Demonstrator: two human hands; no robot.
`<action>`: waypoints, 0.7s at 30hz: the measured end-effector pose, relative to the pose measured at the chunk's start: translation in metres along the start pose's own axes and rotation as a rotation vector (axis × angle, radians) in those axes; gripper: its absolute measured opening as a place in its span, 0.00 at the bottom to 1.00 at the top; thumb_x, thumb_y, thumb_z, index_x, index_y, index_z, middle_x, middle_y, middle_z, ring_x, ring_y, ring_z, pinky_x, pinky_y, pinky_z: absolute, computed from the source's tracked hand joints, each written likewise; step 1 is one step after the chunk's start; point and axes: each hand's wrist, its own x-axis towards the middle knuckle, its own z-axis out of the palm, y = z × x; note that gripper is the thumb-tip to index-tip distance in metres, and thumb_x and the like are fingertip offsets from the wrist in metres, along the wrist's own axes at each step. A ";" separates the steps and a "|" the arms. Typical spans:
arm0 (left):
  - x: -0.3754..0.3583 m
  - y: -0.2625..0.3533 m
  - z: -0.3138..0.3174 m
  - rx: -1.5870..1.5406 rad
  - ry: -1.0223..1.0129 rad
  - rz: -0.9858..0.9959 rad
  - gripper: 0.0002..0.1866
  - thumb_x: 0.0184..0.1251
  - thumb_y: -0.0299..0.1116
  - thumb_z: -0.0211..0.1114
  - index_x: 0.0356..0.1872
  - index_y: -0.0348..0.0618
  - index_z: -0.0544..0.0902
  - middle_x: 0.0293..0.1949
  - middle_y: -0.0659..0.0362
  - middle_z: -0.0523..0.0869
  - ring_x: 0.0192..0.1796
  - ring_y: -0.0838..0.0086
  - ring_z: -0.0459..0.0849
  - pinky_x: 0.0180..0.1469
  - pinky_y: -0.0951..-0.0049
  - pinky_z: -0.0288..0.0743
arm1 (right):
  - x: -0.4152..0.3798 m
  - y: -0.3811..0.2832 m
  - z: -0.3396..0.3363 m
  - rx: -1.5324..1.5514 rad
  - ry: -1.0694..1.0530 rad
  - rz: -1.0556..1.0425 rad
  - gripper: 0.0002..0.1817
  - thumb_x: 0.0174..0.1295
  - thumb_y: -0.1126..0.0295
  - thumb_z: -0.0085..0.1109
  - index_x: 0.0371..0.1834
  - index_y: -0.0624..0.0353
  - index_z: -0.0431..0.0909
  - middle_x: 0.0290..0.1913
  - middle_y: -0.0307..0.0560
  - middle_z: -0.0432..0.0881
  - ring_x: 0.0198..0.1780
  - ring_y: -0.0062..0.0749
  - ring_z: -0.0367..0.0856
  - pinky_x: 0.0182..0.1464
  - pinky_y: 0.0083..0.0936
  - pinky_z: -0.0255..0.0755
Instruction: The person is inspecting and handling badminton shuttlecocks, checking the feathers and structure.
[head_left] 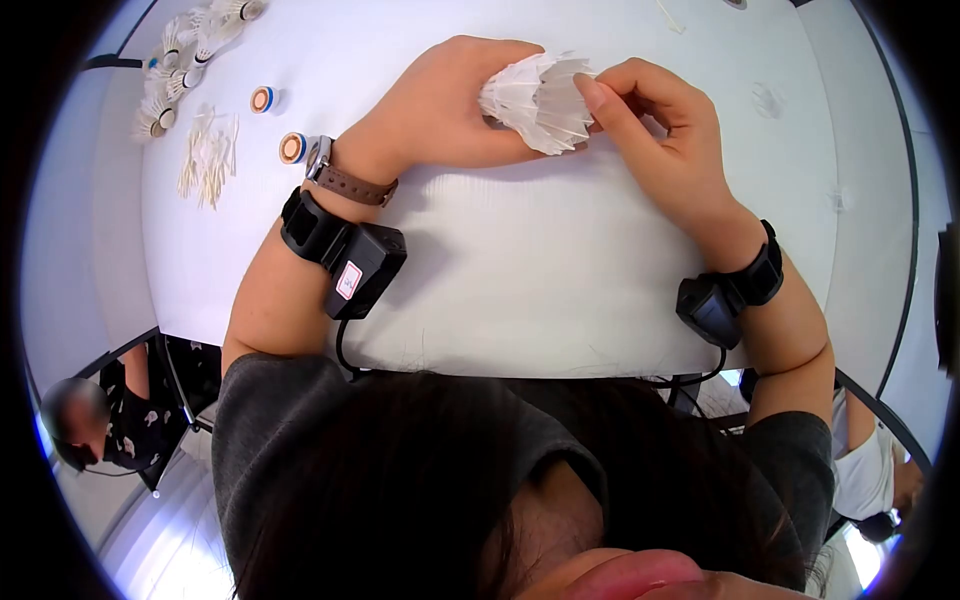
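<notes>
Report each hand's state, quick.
Left hand: closed around the shuttlecock.
Right hand: fingers bent in at its feather rim; can't tell whether they pinch it.

Tabletop [520, 270]: white. On it: two discs [262, 99] [292, 148], tan faces, blue-and-white rims. Over it: shuttlecock [540, 103], white; watch strap [352, 187], brown; wrist mounts [378, 262] [710, 309], black. Left of it: person's top [135, 425], black with white motifs.

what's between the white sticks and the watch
In the head view, a small disc with a blue rim lies between the white sticks and the watch, nearer the watch; a second disc lies farther up.
</notes>
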 end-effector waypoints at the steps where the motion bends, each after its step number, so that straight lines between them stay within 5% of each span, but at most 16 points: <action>1: 0.000 0.000 0.001 0.001 0.000 0.003 0.19 0.55 0.33 0.79 0.46 0.39 0.85 0.39 0.57 0.89 0.39 0.69 0.87 0.46 0.71 0.80 | 0.001 0.000 0.000 -0.019 0.016 -0.013 0.11 0.71 0.68 0.64 0.33 0.64 0.83 0.24 0.31 0.77 0.27 0.10 0.68 0.30 0.14 0.61; 21: -0.001 -0.006 0.000 0.062 0.014 0.042 0.19 0.53 0.35 0.81 0.44 0.39 0.86 0.37 0.56 0.90 0.37 0.67 0.88 0.44 0.71 0.81 | 0.002 -0.005 -0.004 0.088 -0.114 0.133 0.11 0.72 0.68 0.63 0.37 0.67 0.84 0.29 0.33 0.82 0.32 0.12 0.74 0.36 0.14 0.69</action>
